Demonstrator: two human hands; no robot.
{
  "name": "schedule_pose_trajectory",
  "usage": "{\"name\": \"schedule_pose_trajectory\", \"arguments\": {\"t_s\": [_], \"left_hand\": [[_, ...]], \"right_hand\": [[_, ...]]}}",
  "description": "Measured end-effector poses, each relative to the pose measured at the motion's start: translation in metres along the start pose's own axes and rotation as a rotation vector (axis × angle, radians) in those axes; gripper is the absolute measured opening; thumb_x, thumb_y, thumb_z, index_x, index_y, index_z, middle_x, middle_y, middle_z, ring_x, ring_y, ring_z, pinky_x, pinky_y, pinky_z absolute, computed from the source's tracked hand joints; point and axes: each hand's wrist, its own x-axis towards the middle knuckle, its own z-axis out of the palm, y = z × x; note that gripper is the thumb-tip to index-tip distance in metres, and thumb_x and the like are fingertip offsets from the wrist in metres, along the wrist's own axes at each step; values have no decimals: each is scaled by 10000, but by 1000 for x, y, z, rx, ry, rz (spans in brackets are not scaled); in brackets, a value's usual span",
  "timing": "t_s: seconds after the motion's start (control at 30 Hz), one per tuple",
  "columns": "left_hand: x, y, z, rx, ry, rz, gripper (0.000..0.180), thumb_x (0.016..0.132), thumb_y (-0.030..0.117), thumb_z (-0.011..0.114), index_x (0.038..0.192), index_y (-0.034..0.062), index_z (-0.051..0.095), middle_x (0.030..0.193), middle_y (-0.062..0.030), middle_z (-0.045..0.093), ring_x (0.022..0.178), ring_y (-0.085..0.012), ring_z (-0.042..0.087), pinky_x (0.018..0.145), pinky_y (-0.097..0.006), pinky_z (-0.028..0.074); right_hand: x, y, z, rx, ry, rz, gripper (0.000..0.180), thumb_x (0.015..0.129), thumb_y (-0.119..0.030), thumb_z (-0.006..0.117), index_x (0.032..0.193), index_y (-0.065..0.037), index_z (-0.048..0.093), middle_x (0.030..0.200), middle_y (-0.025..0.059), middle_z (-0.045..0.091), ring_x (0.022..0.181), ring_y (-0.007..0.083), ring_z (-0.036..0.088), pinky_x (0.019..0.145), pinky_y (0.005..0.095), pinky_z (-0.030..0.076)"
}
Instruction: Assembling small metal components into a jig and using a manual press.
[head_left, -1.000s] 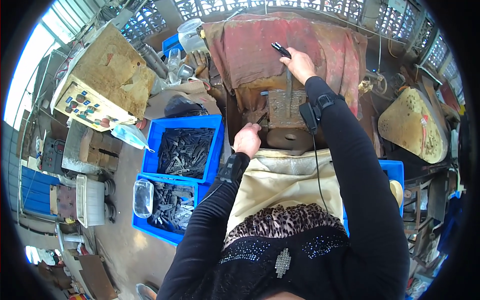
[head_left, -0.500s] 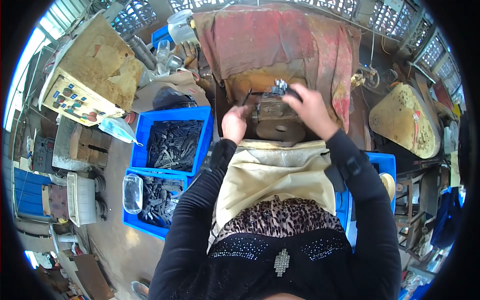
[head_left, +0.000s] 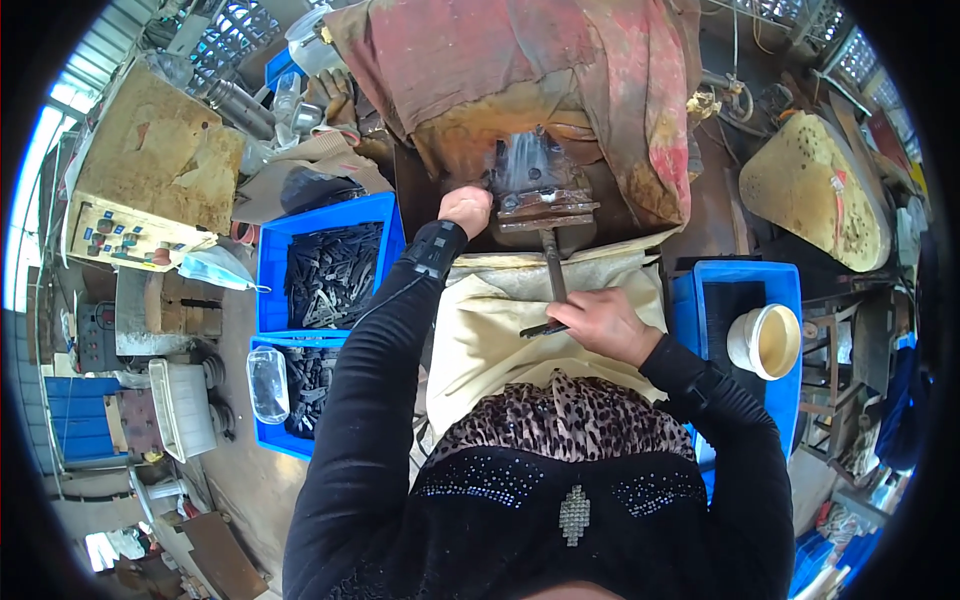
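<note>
In front of me stands a rusty brown machine fixture [head_left: 545,205], with whitish water-like streaks [head_left: 525,155] behind it. A metal lever [head_left: 553,262] sticks out of it toward me. My right hand [head_left: 607,325] is closed at the lever's near end, with a thin dark metal piece [head_left: 541,330] pinched in its fingers. Whether it also grips the lever, I cannot tell. My left hand [head_left: 466,210] is a closed fist beside the fixture's left side; what it holds, if anything, is hidden. A cream cloth apron [head_left: 540,310] covers my lap.
Two blue bins [head_left: 395,250] at left hold many dark flat metal pieces [head_left: 335,270]; a clear plastic container [head_left: 268,385] sits on the nearer one. At right, a blue bin [head_left: 797,300] holds a cream bucket [head_left: 765,340]. A stained red cloth [head_left: 480,60] drapes the machine. A control box [head_left: 150,160] stands far left.
My right hand has come down from the fixture's top to the lever's near end, holding a dark piece. The lever now points toward me, and whitish streaks show. My left hand has closed.
</note>
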Motion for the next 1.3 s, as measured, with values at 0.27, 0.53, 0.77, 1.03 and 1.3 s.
{"name": "schedule_pose_trajectory", "arguments": {"t_s": [0.27,0.53,0.77,1.03,1.3], "left_hand": [[-12,9,-3,353,-82,30,197,829,197,556,734,94,695,751,-156,668,741,-346,656,678,-430,540],[-27,124,-103,-71,231,-405,250,867,239,583,704,64,654,734,-164,656,728,-360,643,647,-463,516],[-24,193,-92,108,407,-151,176,847,175,606,714,62,628,694,-152,622,648,-330,629,586,-426,506],[-46,223,-93,144,309,-103,109,825,114,616,885,27,647,782,-136,616,650,-302,629,562,-401,505],[-35,129,-94,-1026,280,-450,477,802,-51,548,1264,65,582,1070,-225,641,678,-261,636,625,-329,517]], "right_hand": [[9,14,-4,390,-22,146,194,875,-221,658,1030,-120,597,675,8,551,630,191,598,549,362,470],[44,70,-16,1412,179,822,217,957,-130,579,1145,-23,556,862,46,617,771,138,615,698,309,515],[83,66,-5,1673,526,837,186,957,-117,592,1110,-16,561,978,93,636,844,177,633,787,334,534],[79,64,9,1611,587,822,144,960,-100,573,1075,-14,571,949,82,644,832,180,639,801,327,527],[47,57,-17,1403,222,808,176,961,-143,569,1085,-19,573,867,41,620,772,148,597,734,298,504]]}}
